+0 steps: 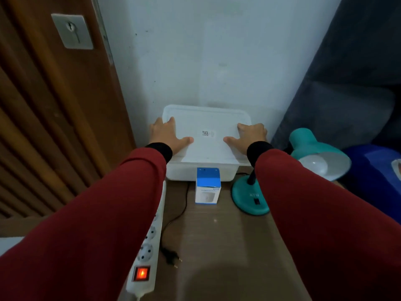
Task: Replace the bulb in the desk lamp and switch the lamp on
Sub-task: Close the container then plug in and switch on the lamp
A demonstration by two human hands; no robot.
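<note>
Both hands [209, 136] on white box lid [206, 124], teal lamp [312, 161] beside

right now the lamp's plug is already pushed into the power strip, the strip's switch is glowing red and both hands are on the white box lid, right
Not quite. The head view shows the lamp's plug lying loose on the table beside the power strip, not pushed into it. The rest holds: the strip's switch glows red, and the left hand and right hand both rest on the white box lid.
</note>
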